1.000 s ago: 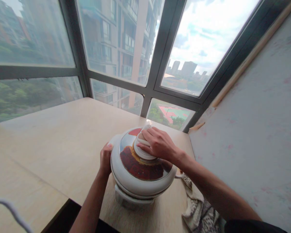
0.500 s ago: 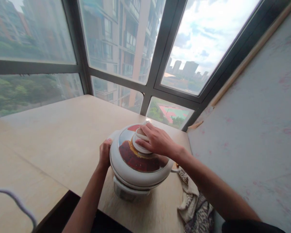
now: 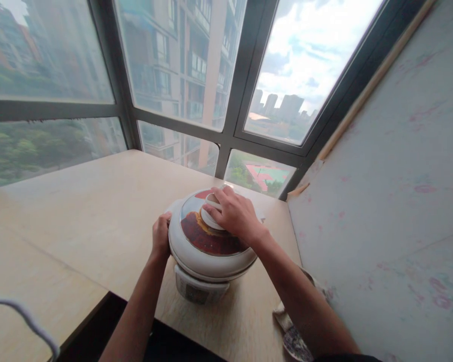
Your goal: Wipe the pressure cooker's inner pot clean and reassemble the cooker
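Head view shows the cooker (image 3: 207, 266) standing near the front edge of the wooden table (image 3: 98, 211), towards its right end, where the tabletop meets the pale wall (image 3: 381, 176). To the cooker's left and behind it the tabletop lies bare and broad as far as the window frame (image 3: 226, 136); to its right only a narrow strip of wood runs along the wall. A notch cuts into the front edge at lower left, dark below, and a white cable (image 3: 26, 319) loops beside it. A patterned cloth (image 3: 292, 334) lies at the front right corner, partly hidden by the right forearm. The wood is light, smooth and matt. The cooker is white and round, with a wide domed lid (image 3: 207, 239) whose glass centre shows dark red and brown, above a narrower base bearing a small front panel. The right hand (image 3: 232, 213) lies on top, fingers clenched around the white knob (image 3: 208, 211). The left hand (image 3: 160, 235) presses on the cooker's left rim, fingers curled against it, thumb on top.
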Tool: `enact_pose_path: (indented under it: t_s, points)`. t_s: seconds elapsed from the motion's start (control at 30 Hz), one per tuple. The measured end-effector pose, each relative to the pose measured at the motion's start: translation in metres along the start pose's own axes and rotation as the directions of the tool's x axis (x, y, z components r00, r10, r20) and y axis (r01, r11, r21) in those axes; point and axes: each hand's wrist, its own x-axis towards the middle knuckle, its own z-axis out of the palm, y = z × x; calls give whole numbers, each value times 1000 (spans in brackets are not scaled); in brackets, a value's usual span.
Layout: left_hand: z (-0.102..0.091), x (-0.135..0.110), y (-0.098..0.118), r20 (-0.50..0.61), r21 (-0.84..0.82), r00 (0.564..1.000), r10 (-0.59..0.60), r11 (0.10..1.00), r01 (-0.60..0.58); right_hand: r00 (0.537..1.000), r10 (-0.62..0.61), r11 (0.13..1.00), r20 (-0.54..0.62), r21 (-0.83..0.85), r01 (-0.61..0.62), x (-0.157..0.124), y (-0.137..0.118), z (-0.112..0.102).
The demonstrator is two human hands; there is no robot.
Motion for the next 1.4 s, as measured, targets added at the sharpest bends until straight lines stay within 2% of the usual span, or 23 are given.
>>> enact_pose_path:
  t_s: [0.27, 0.47, 0.77, 0.93, 1.2, 1.4]
  points:
    - [-1, 0, 0, 10, -3, 1000, 12, 1000, -12, 993, 121, 992, 4, -24, -121, -1, -13, -2]
    - [0, -3, 4, -27, 12, 1000, -3, 1000, 4, 955, 296, 953, 4, -73, -295, 1, -27, 2]
    - [3, -3, 6, -8, -2, 1000, -21, 1000, 21, 918, 394, 919, 51, -58, -391, 6, -36, -3]
    - [3, 0, 4, -2, 3, 1000, -16, 1000, 16, 921, 385, 923, 63, -56, -382, 6, -36, -5]
    - [-1, 0, 3, 92, -29, 992, 81, 997, -78, 951, 283, 959, 125, -41, -280, 6, -28, -11]
    - [-1, 9, -9, 105, -65, 990, 99, 994, -92, 974, 186, 982, 132, 0, -188, 6, -15, -8]
